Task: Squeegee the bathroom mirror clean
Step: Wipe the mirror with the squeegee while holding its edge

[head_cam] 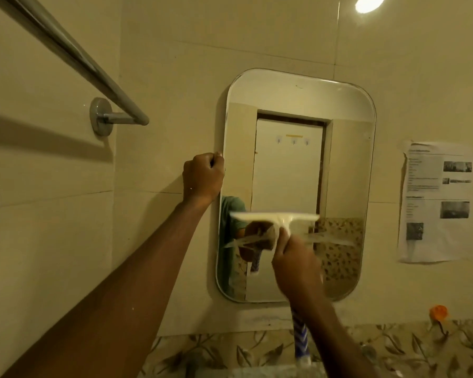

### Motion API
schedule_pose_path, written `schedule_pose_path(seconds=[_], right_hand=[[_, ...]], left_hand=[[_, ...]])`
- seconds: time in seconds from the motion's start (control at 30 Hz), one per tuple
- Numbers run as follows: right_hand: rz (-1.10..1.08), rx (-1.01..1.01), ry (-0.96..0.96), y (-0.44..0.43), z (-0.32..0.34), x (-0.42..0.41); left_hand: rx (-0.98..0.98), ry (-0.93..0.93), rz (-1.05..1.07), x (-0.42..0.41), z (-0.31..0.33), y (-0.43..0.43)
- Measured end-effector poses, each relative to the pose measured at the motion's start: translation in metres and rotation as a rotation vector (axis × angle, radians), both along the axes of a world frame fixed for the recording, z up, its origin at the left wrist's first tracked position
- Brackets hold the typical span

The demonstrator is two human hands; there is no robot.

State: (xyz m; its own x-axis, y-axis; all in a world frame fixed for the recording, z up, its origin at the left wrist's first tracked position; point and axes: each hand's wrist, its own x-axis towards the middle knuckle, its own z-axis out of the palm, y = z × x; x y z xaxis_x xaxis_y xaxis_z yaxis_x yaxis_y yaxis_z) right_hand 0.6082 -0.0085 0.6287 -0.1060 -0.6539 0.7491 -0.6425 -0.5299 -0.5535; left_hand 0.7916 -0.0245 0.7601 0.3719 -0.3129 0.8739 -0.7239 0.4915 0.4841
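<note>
While its blade lies level across the lower half of the one wall mirror point(298, 91), the single squeegee point(276, 217) is grasped by the right hand point(295, 266). The left hand point(202, 178) is clenched on the mirror's left edge. One towel rail point(74, 58) hangs to the left, one printed sheet point(437, 203) to the right.

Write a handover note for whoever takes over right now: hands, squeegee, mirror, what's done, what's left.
Left hand: curled on the left edge of the mirror, seemingly steadying it.
Right hand: grips the squeegee by its handle, blade level against the lower half of the glass.
Done: the glass above the blade looks streak-free, so the upper part seems wiped.
Left: the strip below the blade down to the bottom edge, then check the sides.
</note>
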Motion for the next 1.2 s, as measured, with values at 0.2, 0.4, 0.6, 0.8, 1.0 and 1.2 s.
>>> schedule_pose_path(seconds=[0.2,0.4,0.6,0.8,1.0,1.2], right_hand=[[-0.018,0.157,0.081,0.007,-0.061,-0.017],[0.047,0.001,-0.09,-0.014,0.023,-0.09],[-0.035,0.091,-0.109,-0.03,-0.061,-0.09],[-0.004,0.086,-0.014,-0.025,-0.089,-0.096],[0.02,-0.037,-0.09,-0.047,0.011,-0.128],[-0.105,0.107,-0.153,-0.04,-0.091,-0.115]], left_hand=[[0.063,-0.007,0.04,-0.003,-0.055,0.005],[0.045,0.053,0.045,-0.009,-0.071,0.005],[0.023,0.056,0.117,-0.016,-0.075,0.0],[0.025,0.061,0.131,-0.017,-0.076,0.002],[0.04,0.061,0.158,-0.018,-0.076,0.001],[0.008,0.056,0.161,-0.017,-0.079,-0.001]])
